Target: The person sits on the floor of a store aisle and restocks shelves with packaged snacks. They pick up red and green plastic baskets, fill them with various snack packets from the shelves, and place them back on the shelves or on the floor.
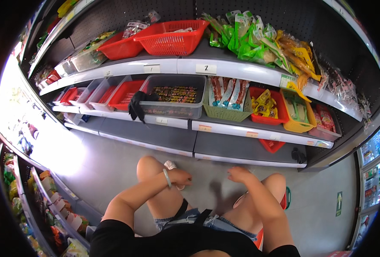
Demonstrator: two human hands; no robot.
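My left hand, with a pale bangle on its wrist, hangs over my left knee, fingers loosely curled; whether it holds anything is not clear. Near my other knee is my right hand, its fingers bent and partly hidden. Both are above the grey floor, apart from each other. In front, a shelf carries a clear plastic bin of small wrapped snacks, with a black cloth or glove draped at its left corner. Beside it stand a green basket of long snack packs and a red basket of yellow packets.
Red plastic baskets and green snack bags fill the shelf above. A yellow basket stands farther right. Low down are a red container and a black item. Stocked shelves stand at left, glass-fronted coolers at right.
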